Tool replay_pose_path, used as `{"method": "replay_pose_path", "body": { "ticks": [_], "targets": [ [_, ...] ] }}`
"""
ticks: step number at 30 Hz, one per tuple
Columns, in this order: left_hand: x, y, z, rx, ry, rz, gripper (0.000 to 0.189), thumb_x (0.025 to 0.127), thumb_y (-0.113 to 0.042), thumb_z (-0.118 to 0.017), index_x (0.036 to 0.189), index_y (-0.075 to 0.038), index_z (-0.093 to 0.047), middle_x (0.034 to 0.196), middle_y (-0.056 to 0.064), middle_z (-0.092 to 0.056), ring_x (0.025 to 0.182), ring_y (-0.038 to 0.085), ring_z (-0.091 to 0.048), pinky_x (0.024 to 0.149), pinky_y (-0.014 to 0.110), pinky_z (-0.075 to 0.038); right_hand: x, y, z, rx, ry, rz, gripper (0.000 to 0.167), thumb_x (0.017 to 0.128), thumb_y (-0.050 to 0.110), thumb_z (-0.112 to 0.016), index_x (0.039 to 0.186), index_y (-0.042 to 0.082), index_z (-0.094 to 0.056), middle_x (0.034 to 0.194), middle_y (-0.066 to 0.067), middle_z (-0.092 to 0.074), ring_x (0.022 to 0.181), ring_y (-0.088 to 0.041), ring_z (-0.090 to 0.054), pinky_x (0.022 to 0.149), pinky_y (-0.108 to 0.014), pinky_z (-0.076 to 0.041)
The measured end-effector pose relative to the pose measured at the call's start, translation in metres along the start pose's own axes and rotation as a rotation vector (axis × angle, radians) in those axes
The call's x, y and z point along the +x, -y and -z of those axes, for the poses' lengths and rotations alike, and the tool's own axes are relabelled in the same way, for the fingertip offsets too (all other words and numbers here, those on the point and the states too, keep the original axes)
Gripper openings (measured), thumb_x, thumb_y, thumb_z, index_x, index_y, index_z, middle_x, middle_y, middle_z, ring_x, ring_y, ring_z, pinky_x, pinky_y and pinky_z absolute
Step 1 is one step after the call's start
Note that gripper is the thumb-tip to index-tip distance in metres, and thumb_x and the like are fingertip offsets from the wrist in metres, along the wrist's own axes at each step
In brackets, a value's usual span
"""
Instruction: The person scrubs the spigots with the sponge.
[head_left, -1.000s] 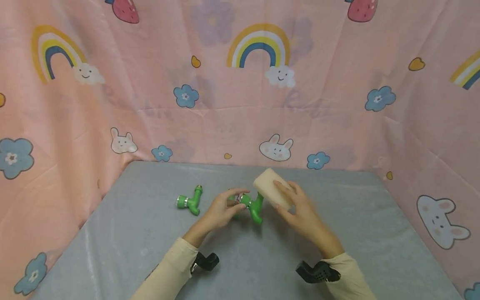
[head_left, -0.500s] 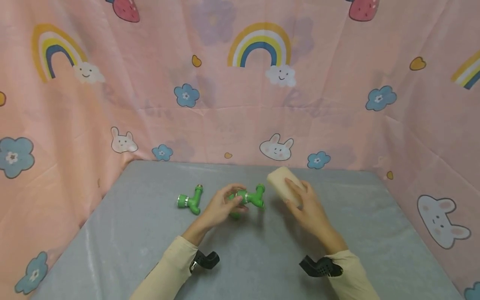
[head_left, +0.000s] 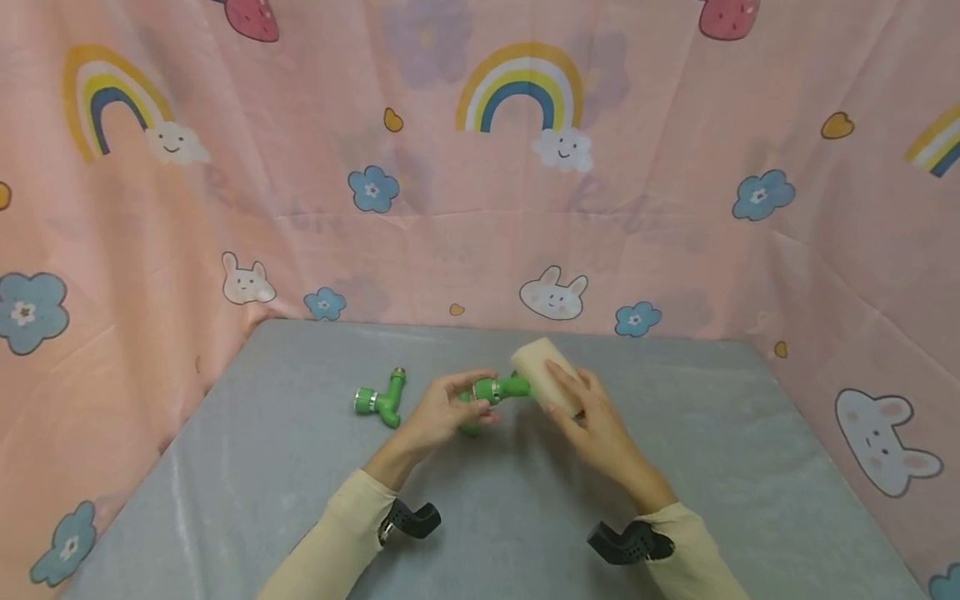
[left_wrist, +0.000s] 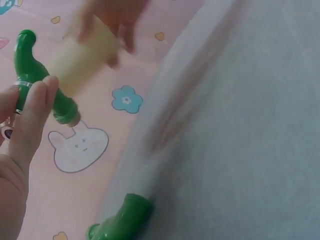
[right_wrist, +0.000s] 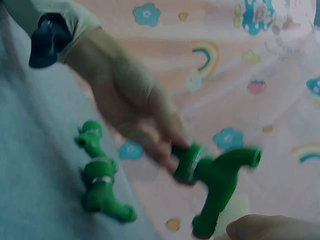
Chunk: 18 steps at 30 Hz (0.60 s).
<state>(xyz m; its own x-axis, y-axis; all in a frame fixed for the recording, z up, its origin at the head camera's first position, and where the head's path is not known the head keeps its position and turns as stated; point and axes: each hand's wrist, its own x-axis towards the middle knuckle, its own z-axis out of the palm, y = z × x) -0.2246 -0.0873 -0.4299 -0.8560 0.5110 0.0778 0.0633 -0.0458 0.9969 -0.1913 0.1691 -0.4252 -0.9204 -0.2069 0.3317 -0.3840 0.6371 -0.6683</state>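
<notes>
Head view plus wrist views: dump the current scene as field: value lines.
left hand: grips raised green tap
right hand: holds cream sponge
sponge-to-tap contact: cannot tell; they overlap in head view
taps on table: two, also green; left tap, second tap partly hidden by left hand in head view
table: grey
backdrop: pink printed cloth

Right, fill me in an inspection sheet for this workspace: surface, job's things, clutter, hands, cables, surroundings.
Surface: grey table, shadows below the hands.
Job's things: raised green tap with silver collar; cream sponge close against it, contact unclear; left-hand green tap lying on the table; third green tap there too, partly hidden in the head view.
Clutter: nothing seen.
Hands: left hand grips the raised green tap; right hand grips the cream sponge.
Cables: nothing seen.
Surroundings: pink curtain printed with rainbows, rabbits, flowers.
</notes>
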Motion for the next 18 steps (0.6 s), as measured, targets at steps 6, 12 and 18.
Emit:
{"method": "replay_pose_path", "body": {
  "ticks": [6,12,18],
  "targets": [
    [0.0,0.001,0.001,-0.073,0.002,-0.014,0.048,0.104,-0.003,-0.051,0.15,0.007,-0.037,0.142,0.034,-0.048,0.088,0.008,-0.075,0.087,0.027,-0.061,0.003,-0.023,-0.002,0.007,0.077,-0.093,0.059,0.103,0.019,-0.059,0.157,0.012,-0.038,0.144,-0.033,-0.041,0.108,-0.039,-0.056,0.078,-0.042,-0.055],
    [0.001,0.001,0.0,-0.074,-0.048,-0.013,0.046,0.108,-0.02,-0.048,0.15,-0.002,-0.038,0.134,0.034,-0.056,0.098,0.012,-0.075,0.09,0.031,-0.061,0.003,-0.018,0.005,0.061,-0.019,-0.023,0.065,0.1,0.015,-0.061,0.159,0.012,-0.032,0.148,-0.031,-0.038,0.111,-0.04,-0.055,0.079,-0.042,-0.054],
    [0.003,0.004,-0.001,-0.164,-0.057,0.03,0.045,0.11,-0.021,-0.042,0.15,-0.002,-0.034,0.134,0.032,-0.058,0.101,0.013,-0.074,0.093,0.032,-0.061,0.001,-0.004,-0.006,0.11,0.028,0.137,0.069,0.097,0.015,-0.067,0.158,0.017,-0.035,0.148,-0.026,-0.038,0.112,-0.039,-0.054,0.079,-0.045,-0.055]
  ]
}}
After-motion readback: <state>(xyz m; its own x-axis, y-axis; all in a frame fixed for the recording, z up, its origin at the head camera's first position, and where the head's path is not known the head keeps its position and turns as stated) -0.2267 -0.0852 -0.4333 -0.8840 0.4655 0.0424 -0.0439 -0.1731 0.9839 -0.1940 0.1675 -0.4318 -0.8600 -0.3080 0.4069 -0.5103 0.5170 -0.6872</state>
